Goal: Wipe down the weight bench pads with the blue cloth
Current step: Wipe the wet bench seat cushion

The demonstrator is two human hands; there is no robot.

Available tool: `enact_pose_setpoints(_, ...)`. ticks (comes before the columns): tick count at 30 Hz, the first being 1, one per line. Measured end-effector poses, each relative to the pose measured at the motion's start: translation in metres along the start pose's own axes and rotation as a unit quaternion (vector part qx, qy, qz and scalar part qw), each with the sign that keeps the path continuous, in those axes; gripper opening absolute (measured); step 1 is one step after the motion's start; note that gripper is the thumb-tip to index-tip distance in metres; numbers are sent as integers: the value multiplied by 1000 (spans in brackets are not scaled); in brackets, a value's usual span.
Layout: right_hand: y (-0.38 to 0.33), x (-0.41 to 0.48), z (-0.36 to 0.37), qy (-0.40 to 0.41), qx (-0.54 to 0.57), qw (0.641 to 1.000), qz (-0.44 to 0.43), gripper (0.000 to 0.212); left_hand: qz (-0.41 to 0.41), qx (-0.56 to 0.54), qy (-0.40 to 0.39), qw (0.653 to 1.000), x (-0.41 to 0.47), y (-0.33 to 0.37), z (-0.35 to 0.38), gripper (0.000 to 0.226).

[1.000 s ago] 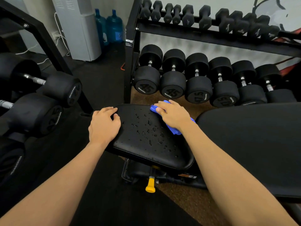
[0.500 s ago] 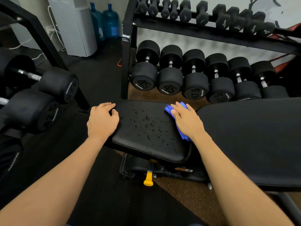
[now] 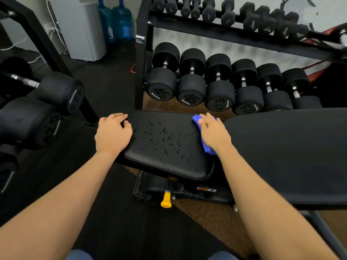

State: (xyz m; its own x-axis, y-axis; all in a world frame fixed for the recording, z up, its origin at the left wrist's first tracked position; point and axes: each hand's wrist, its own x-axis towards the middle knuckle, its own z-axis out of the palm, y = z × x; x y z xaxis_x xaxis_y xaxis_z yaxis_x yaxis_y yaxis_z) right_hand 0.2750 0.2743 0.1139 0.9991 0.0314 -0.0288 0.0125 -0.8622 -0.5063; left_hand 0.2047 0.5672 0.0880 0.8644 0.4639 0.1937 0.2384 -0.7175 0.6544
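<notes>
The black seat pad (image 3: 165, 162) of the weight bench lies in front of me, dotted with water droplets across its middle. My left hand (image 3: 112, 133) rests curled on its left edge, holding nothing else. My right hand (image 3: 214, 133) presses the blue cloth (image 3: 206, 145) flat against the pad's right end, by the gap to the long back pad (image 3: 285, 156). Most of the cloth is hidden under my palm; only its left fringe shows.
A dumbbell rack (image 3: 144, 59) with several large black dumbbells (image 3: 191, 87) stands just behind the bench. More dumbbells (image 3: 60, 92) sit on a rack at the left. A yellow adjustment knob (image 3: 166, 200) hangs under the seat. Water jugs (image 3: 122, 23) stand far back.
My right hand has slid the blue cloth rightwards along the seat pad's far edge to its right end. My left hand has kept its place on the left edge.
</notes>
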Motion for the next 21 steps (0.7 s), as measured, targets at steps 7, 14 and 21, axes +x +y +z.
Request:
enact_pose_setpoints(7, 2, -67, 8, 18, -45, 998, -32, 49, 4, 9, -10, 1000, 0, -1, -2, 40)
enact_pose_setpoints(14, -17, -139, 16, 26, -164, 984, -63, 53, 16, 7, -7, 1000, 0, -4, -2, 40)
enact_pose_setpoints(21, -13, -10, 10, -1, -176, 983, -44, 50, 18, 10, -12, 1000, 2, -4, 0, 41)
